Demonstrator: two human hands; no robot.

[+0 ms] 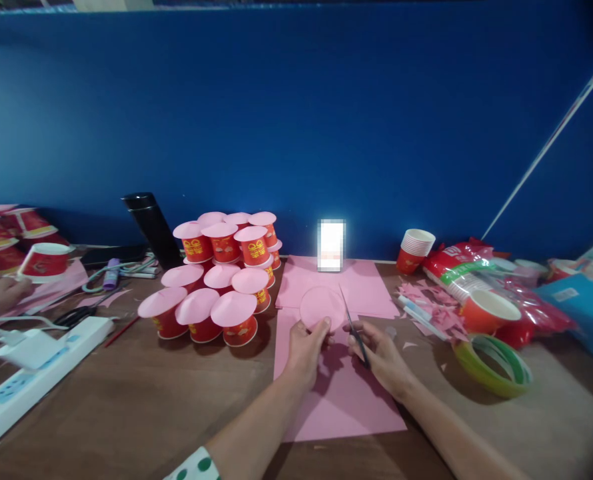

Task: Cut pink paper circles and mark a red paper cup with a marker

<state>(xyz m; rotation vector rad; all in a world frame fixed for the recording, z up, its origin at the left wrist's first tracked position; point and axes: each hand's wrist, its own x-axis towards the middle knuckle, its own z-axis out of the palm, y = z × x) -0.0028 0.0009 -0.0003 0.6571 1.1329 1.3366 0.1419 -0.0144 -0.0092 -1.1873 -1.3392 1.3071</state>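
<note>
A pink paper disc is pinched at its lower edge by the left hand, thumb and fingers closed on it, so that it is held up just above and beyond that hand, its flat face turned toward the camera. A pair of scissors is gripped in the right hand, which is closed around the handles. The blades' long axis runs from that hand up and slightly leftward, away from the body, and is laid close along the disc's right edge; whether the two touch cannot be told. The disc thus lies between the hands, nearer the left. Both hands are held over a pink sheet on the table, with stacked red cups to the left.
</note>
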